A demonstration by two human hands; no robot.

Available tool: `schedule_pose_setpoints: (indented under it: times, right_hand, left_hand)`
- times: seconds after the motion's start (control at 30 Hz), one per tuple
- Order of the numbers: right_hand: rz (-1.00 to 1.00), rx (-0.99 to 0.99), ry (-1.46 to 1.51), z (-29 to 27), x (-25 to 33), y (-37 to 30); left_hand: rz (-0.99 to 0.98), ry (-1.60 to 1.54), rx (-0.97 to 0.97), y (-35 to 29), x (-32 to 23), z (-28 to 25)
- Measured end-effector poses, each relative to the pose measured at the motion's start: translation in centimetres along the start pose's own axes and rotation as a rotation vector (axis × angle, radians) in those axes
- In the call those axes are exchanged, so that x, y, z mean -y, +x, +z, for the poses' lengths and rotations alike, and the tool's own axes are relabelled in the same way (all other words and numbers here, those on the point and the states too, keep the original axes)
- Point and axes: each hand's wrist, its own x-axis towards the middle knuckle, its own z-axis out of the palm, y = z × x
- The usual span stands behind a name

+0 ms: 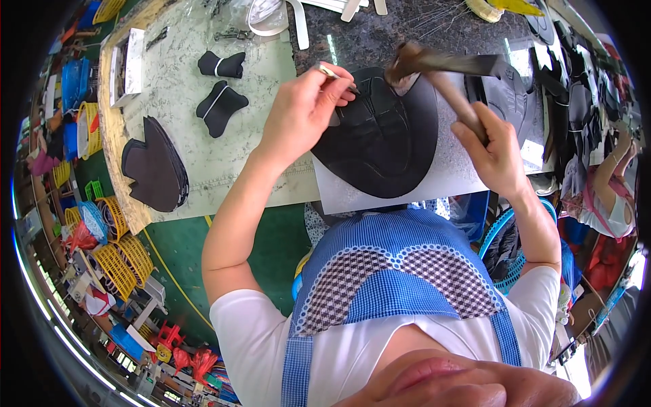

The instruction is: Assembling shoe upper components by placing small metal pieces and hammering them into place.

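My left hand is pinched round a slim, pale, pen-like tool, whose dark tip points at a rounded black leather-like piece. Seams and creases run across the middle of that piece, which lies on a white sheet near the table's front edge. The wooden handle of a hammer is gripped in my right hand. Its head is raised above the right part of the black piece and slightly blurred. I cannot tell whether the tool's tip touches the leather.
Several stacked dark cut pieces lie at the left, with two banded black bundles nearby. White strips are at the back. More black pieces lie at the right. Another person is at far right, beyond a blue basket.
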Motion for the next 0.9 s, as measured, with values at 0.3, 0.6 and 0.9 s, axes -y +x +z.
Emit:
schedule_pose_setpoints:
  times: [0.3,0.6,0.9]
  right_hand:
    - [-0.264,-0.082,-0.017,1.1,0.6,0.8]
    - [0.135,-0.105,0.271,-0.3,1.0,0.1]
    - [0.089,-0.071,0.147,-0.3,1.0,0.2]
  left_hand:
    - [0.472,0.759,-0.070,0.3,-0.8,1.1]
    - [-0.092,-0.185,-0.054,1.0,0.9,0.6]
    - [-0.056,-0.162,-0.081,0.8,1.2,0.9]
